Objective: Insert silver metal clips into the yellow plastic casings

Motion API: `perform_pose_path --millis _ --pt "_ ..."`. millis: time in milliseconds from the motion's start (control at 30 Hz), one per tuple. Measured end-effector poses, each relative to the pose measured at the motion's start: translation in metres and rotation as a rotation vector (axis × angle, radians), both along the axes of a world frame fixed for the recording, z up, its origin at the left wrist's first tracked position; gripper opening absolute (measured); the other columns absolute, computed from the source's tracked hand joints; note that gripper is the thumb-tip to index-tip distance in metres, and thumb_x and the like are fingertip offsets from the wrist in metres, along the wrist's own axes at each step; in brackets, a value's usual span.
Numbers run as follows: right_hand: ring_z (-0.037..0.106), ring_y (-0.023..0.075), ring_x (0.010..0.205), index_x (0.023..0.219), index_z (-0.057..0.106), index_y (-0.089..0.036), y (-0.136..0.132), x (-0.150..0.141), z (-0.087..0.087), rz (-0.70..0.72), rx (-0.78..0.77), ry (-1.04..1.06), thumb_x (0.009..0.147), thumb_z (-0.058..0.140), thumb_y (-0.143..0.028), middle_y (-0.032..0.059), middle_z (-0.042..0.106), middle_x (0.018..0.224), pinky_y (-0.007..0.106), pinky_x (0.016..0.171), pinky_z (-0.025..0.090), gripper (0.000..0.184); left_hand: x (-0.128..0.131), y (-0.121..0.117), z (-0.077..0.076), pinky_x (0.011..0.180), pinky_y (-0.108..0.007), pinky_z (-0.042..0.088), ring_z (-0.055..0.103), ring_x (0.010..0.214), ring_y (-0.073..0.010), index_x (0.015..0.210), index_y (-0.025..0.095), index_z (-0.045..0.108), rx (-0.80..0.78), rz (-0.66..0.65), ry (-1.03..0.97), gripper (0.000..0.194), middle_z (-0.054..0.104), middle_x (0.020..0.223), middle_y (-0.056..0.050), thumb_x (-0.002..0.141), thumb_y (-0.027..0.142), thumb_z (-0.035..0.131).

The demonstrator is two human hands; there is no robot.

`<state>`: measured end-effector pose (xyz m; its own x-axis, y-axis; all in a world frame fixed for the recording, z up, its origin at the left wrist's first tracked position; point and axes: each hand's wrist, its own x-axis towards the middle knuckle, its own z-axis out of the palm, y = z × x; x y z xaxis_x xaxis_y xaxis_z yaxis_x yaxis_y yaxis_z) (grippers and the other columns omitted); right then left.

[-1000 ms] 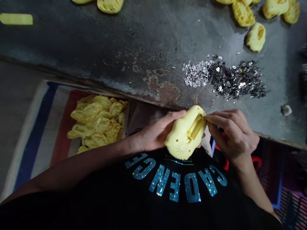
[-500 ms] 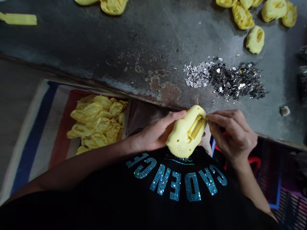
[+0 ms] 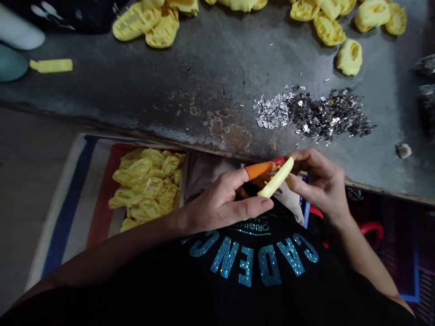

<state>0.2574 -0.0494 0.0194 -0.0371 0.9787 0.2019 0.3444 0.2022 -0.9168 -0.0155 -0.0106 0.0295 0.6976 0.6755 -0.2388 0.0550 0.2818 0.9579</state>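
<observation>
A pale yellow plastic shell half [image 3: 277, 178] is held edge-on at the table's front edge, its pegs facing left. My left hand [image 3: 224, 197] is closed on its lower end, thumb below; orange and red covers sheathe its fingertips. My right hand [image 3: 321, 183] has its thumb and forefinger bent around the upper right side of the shell, touching it. Whether a small part is between those fingers is hidden. Beyond the hands, a pile of small shiny metal plates [image 3: 316, 113] lies on the dark table [image 3: 152, 77].
Yellow shells [image 3: 146, 181] fill a box at the left below the table, by a striped sheet [image 3: 64, 213]. More shells [image 3: 350, 56] lie at the back. A yellow strip [image 3: 56, 65] is at far left; a whitish lump [image 3: 403, 151] is at right.
The shell has turned from its perforated, slotted outer face to edge-on. My right fingers have shifted from its slot to its upper end. The view has moved slightly.
</observation>
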Motion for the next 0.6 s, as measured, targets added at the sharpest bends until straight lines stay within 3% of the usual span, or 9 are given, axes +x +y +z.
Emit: perform_pose_path --millis 133,200,300,367,400,500,600 --pt "0.080 0.0170 0.083 0.114 0.084 -0.028 -0.012 -0.004 -0.012 -0.101 0.029 0.026 0.097 0.093 -0.027 -0.0013 0.087 0.100 0.031 0.078 0.066 0.019 0.005 0.005 0.000 0.090 -0.030 0.060 0.077 0.107 -0.0240 0.162 0.028 0.077 0.092 -0.037 0.059 0.068 0.085 0.143 -0.007 0.102 0.057 0.090" --pt "0.079 0.0162 0.081 0.112 0.085 -0.029 -0.016 -0.004 -0.015 -0.131 -0.008 0.088 0.096 0.094 -0.027 -0.0015 0.087 0.099 0.030 0.078 0.065 0.019 0.006 0.009 -0.002 0.095 -0.031 0.063 0.079 0.120 -0.0275 0.160 0.028 0.076 0.097 -0.091 0.047 0.069 0.084 0.150 -0.009 0.100 0.057 0.093" --pt "0.078 0.0162 0.078 0.107 0.086 -0.028 -0.019 -0.005 -0.019 -0.164 -0.165 0.286 0.093 0.099 -0.037 -0.0011 0.086 0.092 0.029 0.075 0.064 0.021 -0.002 0.018 -0.009 0.092 -0.035 0.068 0.083 0.124 -0.0318 0.162 0.025 0.075 0.089 -0.190 -0.069 0.067 0.084 0.151 -0.014 0.110 0.068 0.077" --pt "0.078 0.0164 0.077 0.103 0.085 -0.027 -0.018 -0.009 -0.023 -0.168 -0.307 0.464 0.089 0.104 -0.047 -0.0011 0.085 0.088 0.028 0.073 0.064 0.031 -0.008 0.026 -0.017 0.097 -0.039 0.071 0.082 0.133 -0.0349 0.168 0.027 0.074 0.213 -0.177 -0.113 0.063 0.079 0.163 -0.016 0.117 0.063 0.068" --pt "0.077 0.0162 0.075 0.101 0.085 -0.027 -0.016 -0.012 -0.025 -0.154 -0.371 0.545 0.086 0.106 -0.051 -0.0014 0.084 0.086 0.028 0.070 0.064 0.036 -0.010 0.030 -0.022 0.104 -0.042 0.071 0.080 0.142 -0.0368 0.173 0.030 0.070 0.319 -0.149 -0.111 0.063 0.075 0.170 -0.015 0.116 0.057 0.073" --pt "0.076 0.0151 0.068 0.097 0.082 -0.027 -0.012 -0.022 -0.029 -0.048 -0.507 0.672 0.084 0.108 -0.058 -0.0029 0.081 0.083 0.026 0.061 0.060 0.043 -0.010 0.039 -0.036 0.132 -0.054 0.061 0.066 0.165 -0.0422 0.178 0.040 0.066 0.548 -0.106 -0.113 0.091 0.067 0.181 -0.009 0.094 0.038 0.102" --pt "0.080 0.0180 0.075 0.108 0.084 -0.029 -0.006 -0.017 -0.023 0.114 -0.496 0.568 0.096 0.097 -0.064 -0.0005 0.085 0.093 0.031 0.067 0.063 0.040 -0.004 0.039 -0.044 0.141 -0.065 0.051 0.064 0.165 -0.0471 0.156 0.034 0.084 0.422 -0.071 -0.161 0.087 0.075 0.171 -0.011 0.075 0.034 0.114"
